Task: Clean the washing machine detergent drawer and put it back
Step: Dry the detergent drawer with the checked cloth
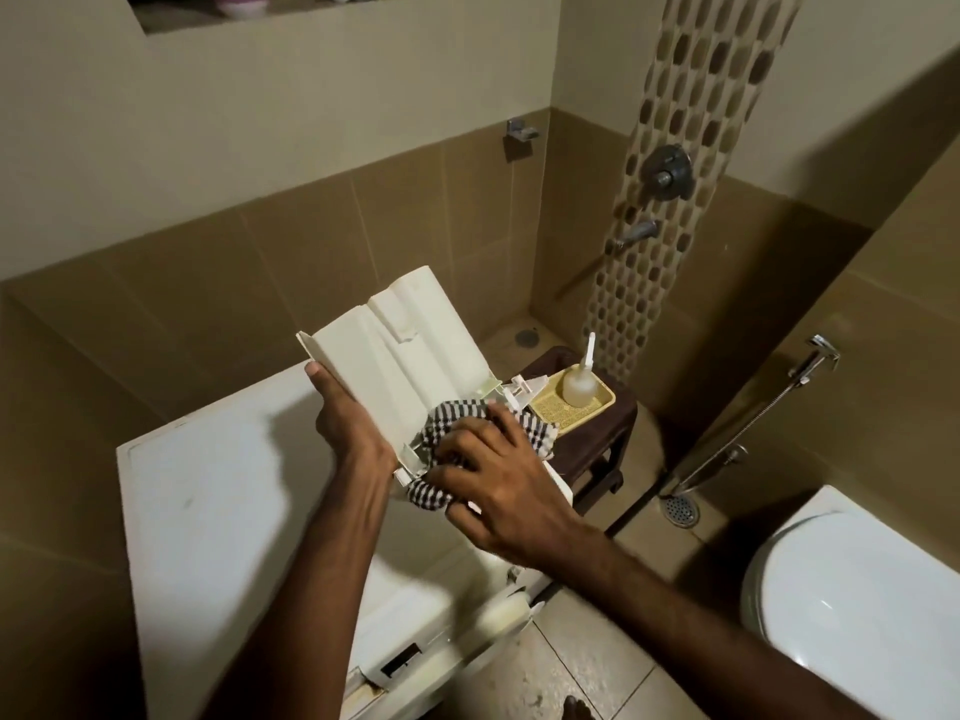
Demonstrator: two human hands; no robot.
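The cream detergent drawer point(395, 350) is held upturned above the white washing machine point(218, 491), its underside facing me. My left hand point(345, 423) grips its left edge. My right hand point(498, 475) holds a black-and-white checked cloth point(447, 433) bunched against the drawer's lower end. The cloth covers part of that end. The machine's empty drawer slot point(400, 662) shows as a dark opening at the bottom of the view.
A dark brown stool point(597, 449) right of the machine carries a yellow tray point(587, 415) with a clear bottle point(579, 387). A white toilet point(852, 605) stands at the lower right. Shower taps point(667, 171) and a hose sprayer point(815, 356) hang on the tiled walls.
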